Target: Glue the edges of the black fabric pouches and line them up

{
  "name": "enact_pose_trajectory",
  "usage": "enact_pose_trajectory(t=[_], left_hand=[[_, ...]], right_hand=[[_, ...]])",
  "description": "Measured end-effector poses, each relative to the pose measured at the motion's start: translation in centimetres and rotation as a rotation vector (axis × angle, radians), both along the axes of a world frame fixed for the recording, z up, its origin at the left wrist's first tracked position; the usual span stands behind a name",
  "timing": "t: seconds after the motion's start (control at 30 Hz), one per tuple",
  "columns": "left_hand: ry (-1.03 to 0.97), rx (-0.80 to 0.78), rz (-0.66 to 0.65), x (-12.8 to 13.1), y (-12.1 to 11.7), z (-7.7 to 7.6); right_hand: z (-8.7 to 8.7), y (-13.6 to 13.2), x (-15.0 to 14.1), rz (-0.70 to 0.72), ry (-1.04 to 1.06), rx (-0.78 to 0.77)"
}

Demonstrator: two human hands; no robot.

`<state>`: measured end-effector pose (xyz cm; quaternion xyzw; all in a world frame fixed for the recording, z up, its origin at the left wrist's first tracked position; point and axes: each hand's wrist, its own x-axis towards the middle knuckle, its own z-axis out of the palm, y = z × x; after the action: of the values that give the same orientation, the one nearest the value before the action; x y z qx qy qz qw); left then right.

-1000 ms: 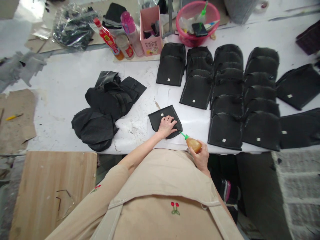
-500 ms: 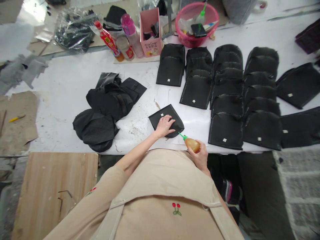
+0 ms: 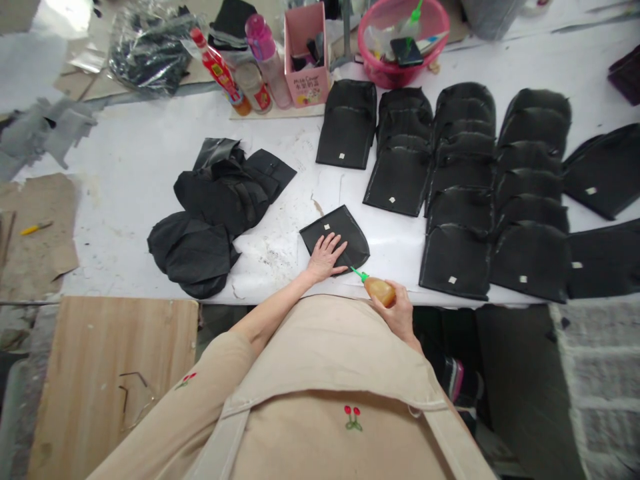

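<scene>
A black flat piece (image 3: pixel 353 233) with one rounded end and a small pale square mark lies on the white table in front of me. My left hand (image 3: pixel 326 257) rests on its near side, fingers spread. In my right hand (image 3: pixel 400 309) is a squeeze bottle (image 3: pixel 381 291) of amber liquid with a green nozzle. The bottle is tilted, and its nozzle tip is at the near edge of the piece, close to my left fingers. I cannot tell whether liquid is coming out.
Overlapping rows of similar black pieces (image 3: pixel 455 257) lie to the right. Loose black pieces (image 3: pixel 200 250) are heaped at left. Behind stand a red-capped bottle (image 3: pixel 217 67), a pink box (image 3: pixel 307 87) and a pink basin (image 3: pixel 395 79). Glasses (image 3: pixel 135 400) lie on a wooden board (image 3: pixel 85 373).
The bottle's nozzle has moved slightly left along the piece's near edge. My left hand has shifted a little toward me and its fingers are spread wider. The view has shifted slightly.
</scene>
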<state>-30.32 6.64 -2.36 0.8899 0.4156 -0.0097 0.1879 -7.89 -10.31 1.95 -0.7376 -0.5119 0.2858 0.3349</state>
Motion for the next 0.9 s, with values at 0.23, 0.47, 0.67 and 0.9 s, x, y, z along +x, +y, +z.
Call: enact_pose_trajectory(t=[0.23,0.47,0.67,0.9], left_hand=[[-0.048,-0.085,-0.062,-1.8,0.5,0.8],[0.009,-0.034,-0.062,-1.6,-0.6,-0.3],[0.031,-0.01,0.025,0.3,-1.2,-0.6],[0.056,-0.088,-0.09,-0.7,0.6,0.9]], right_hand=[[0.1,0.1,0.0,-0.008,-0.005,0.004],[0.3,-0.1,0.1,0.033,0.005,-0.027],[0.0,0.1,0.1,0.021,0.0,-0.001],[-0.3,0.4,0.2,-0.022,-0.004,0.014]])
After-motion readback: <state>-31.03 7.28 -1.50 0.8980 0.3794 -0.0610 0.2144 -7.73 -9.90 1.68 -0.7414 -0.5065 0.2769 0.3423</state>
